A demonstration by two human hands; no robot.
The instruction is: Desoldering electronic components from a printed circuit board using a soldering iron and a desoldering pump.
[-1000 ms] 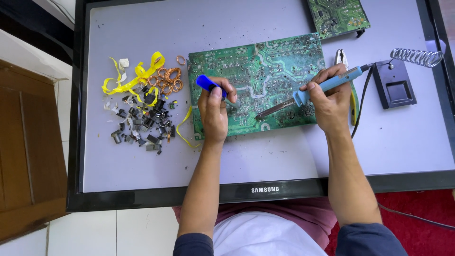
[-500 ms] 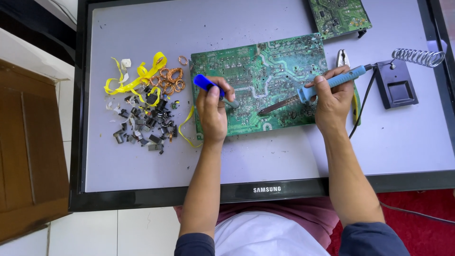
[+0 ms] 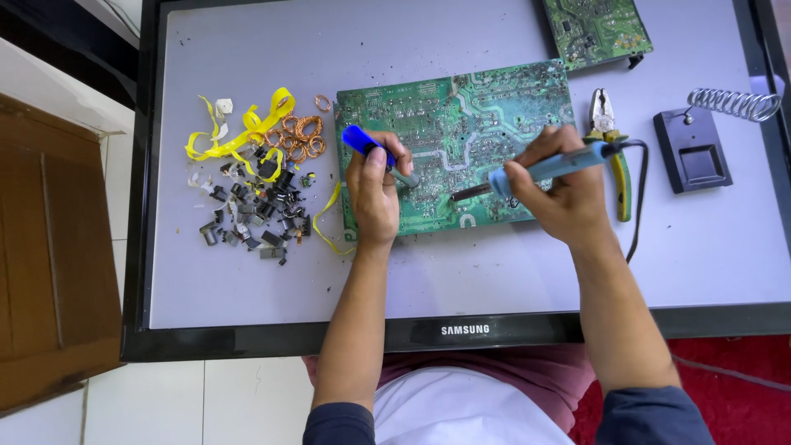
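Observation:
A large green circuit board (image 3: pixel 461 124) lies solder side up on a flat screen panel (image 3: pixel 461 272) that serves as a work surface. My left hand (image 3: pixel 375 194) rests on the board's left part and grips a blue-handled desoldering pump (image 3: pixel 361 140), its grey tip pointing at the board. My right hand (image 3: pixel 564 189) holds a light blue soldering iron (image 3: pixel 548 169). The iron's dark tip touches the board near its lower middle. The iron's black cord (image 3: pixel 638 198) runs off to the right.
Left of the board lies a heap of removed components (image 3: pixel 255 218), copper coils (image 3: pixel 301 136) and yellow tape strips (image 3: pixel 247 132). Pliers (image 3: pixel 610 140) lie right of the board. A black iron stand with a spring holder (image 3: pixel 700 148) is at far right. A second green board (image 3: pixel 597 29) is at top.
Both hands have stayed on the board in about the same pose. The soldering iron's tip has shifted slightly across the board's lower middle.

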